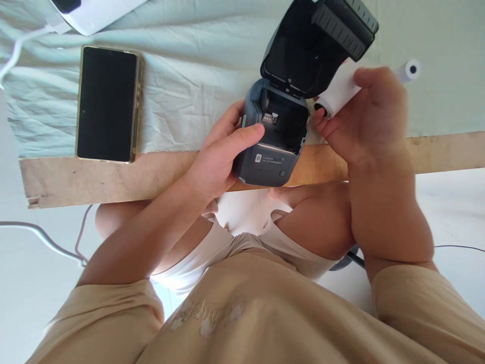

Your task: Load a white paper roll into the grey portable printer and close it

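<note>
My left hand (pixel 220 156) grips the left side of a small dark grey printer (pixel 271 162) at the table's near edge, thumb resting across its top. The printer's black lid (pixel 314 45) is flipped up, and the paper bay (pixel 284 121) shows nothing in it. My right hand (pixel 373 116) holds a white paper roll (pixel 337 91) just right of the open bay, its dark core end pointing toward the printer. The roll is close to the printer's right side and outside the bay.
A black phone in a gold case (pixel 108 103) lies face up on the pale green cloth (pixel 189 65) to the left. A white device (pixel 94 12) with a white cable sits top left. A second white roll (pixel 411 69) lies far right. The wooden table edge (pixel 113 177) runs across.
</note>
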A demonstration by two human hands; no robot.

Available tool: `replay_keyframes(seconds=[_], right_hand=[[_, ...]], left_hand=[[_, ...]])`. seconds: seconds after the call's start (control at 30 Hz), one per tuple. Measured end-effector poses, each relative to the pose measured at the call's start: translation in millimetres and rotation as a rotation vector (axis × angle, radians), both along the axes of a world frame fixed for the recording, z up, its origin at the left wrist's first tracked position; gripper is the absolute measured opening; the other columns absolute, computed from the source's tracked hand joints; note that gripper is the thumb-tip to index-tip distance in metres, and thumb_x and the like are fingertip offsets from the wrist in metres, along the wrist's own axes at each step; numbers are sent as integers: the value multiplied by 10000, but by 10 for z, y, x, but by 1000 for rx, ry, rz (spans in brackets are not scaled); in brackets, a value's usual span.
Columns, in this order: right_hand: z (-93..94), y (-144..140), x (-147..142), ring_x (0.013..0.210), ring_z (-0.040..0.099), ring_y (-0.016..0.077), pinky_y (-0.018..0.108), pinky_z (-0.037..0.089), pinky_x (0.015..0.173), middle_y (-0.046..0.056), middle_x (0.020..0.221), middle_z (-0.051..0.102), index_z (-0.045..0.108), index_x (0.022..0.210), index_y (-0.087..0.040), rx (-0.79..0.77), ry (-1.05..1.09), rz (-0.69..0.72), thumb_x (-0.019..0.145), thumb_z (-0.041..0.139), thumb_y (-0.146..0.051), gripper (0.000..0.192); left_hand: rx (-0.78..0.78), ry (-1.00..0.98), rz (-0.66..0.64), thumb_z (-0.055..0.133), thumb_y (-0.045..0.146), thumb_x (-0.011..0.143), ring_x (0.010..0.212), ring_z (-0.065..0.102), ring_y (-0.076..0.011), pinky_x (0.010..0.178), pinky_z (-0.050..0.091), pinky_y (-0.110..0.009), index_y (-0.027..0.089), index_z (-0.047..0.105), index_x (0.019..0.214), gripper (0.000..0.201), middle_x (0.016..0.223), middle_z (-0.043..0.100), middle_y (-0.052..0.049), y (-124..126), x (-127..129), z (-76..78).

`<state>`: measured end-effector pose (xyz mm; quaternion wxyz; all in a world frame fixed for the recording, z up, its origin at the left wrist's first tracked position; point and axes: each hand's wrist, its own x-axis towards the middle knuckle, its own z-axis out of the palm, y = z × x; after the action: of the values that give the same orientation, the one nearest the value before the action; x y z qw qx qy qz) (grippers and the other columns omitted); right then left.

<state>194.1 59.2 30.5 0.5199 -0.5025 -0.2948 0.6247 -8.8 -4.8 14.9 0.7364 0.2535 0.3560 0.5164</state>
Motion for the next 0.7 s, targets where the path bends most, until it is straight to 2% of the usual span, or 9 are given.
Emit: replay_keyframes(seconds=[0.17,0.27,0.33,0.43,0.53,0.6,0.7], right_hand=[[-40,3,20,781,585,116,181,398,489,-28,812,571,617,919,-252,78,-41,-37,671,653,-118,285],[-45,-1,28,818,617,123,191,480,541,-36,896,618,605,991,-270,57,-31,-33,705,663,-125,326],[-25,2,28,801,605,120,226,554,618,-26,905,628,609,976,-259,17,-21,-32,745,664,-148,262],[15,13,24,720,570,101,209,544,600,18,868,610,620,864,-202,-25,-18,-28,774,631,-228,94],[26,10,12,715,614,101,180,476,514,21,866,589,632,917,-178,-28,-47,-53,757,654,-264,182],[17,-2,5,702,634,111,187,454,495,-7,821,556,630,969,-205,-2,-90,-68,714,677,-192,259],[1,-15,26,677,635,109,209,451,506,-31,823,535,628,984,-260,117,-163,-93,644,606,-99,377]], left_hand=[[-3,-6,-16,683,209,903,719,718,-109,616,599,-204,169,652,1093,197,887,725,14,-4,-10,2],[5,22,-21,660,202,921,767,717,-108,668,603,-210,171,656,1080,163,907,725,15,-5,-17,-7],[11,16,-28,658,206,928,784,715,-108,689,605,-212,168,651,1099,175,924,729,11,-6,-21,-4],[10,18,-37,648,203,934,790,708,-103,698,599,-206,164,642,1104,174,921,723,12,-7,-27,13],[0,57,-49,633,206,934,815,709,-109,724,602,-219,173,641,1097,167,953,715,8,-10,-33,30],[4,72,-46,633,214,933,811,710,-110,723,602,-221,180,647,1093,163,959,712,9,-12,-32,28],[18,56,-28,662,235,923,779,717,-115,672,596,-213,191,660,1091,174,935,715,14,-12,-18,9]])
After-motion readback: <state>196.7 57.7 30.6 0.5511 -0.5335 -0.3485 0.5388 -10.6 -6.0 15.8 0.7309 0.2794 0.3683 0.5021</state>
